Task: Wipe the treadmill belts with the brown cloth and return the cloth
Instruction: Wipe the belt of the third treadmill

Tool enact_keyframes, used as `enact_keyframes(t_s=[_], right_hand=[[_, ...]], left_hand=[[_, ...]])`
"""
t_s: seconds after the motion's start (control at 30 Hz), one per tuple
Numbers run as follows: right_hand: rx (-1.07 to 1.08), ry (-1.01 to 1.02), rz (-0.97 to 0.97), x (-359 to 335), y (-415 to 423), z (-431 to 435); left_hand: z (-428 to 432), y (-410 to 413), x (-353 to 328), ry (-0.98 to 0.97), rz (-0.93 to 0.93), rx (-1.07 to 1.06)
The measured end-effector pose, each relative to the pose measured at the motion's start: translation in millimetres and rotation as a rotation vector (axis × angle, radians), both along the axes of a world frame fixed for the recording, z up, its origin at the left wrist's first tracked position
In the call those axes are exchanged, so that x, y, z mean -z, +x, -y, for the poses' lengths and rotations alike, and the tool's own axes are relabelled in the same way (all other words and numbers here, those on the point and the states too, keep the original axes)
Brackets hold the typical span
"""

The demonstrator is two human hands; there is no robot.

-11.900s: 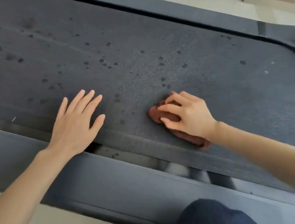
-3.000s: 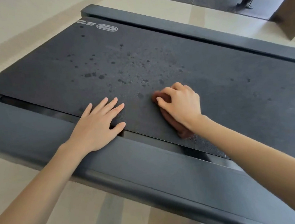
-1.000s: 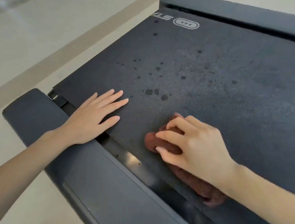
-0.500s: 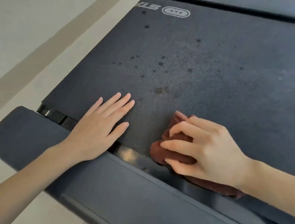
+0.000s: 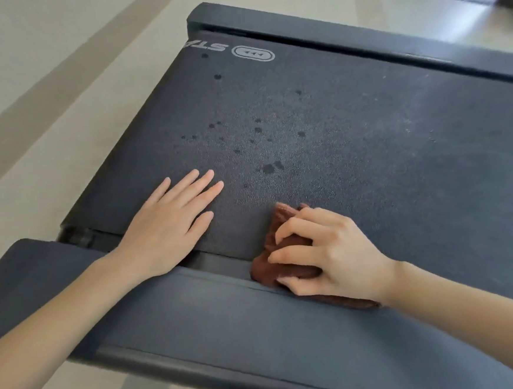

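The right hand is gripping the bunched brown cloth at the belt's near edge, with the cloth's long axis crossing onto the side rail. Wet spots are lying just beyond it. The left hand is resting flat beside it, fingers straight. Half a second ago the cloth was sitting slightly farther up the belt.

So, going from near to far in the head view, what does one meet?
near side rail → brown cloth → dark spots → white logo → far side rail
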State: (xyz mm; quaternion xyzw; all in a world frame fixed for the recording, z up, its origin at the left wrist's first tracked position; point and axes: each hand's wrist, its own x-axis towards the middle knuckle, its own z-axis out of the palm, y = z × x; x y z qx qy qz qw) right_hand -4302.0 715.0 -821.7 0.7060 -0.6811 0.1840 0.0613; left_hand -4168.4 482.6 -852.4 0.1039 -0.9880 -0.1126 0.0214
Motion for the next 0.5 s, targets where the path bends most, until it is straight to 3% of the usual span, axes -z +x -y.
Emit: enact_keyframes(t_s=[0.23,0.33,0.5], right_hand=[[0.134,-0.004,-0.11,-3.3,-16.0,-38.6],[0.154,-0.033,-0.124,0.9,-35.5,-1.2],[0.393,-0.053,-0.098,5.8,-79.2,105.2]], left_hand=[[16.0,48.4,-6.4,0.008,0.053,-0.07],[14.1,48.8,-6.2,-0.014,0.065,-0.099],[15.0,47.7,1.3,-0.008,0.047,-0.107]])
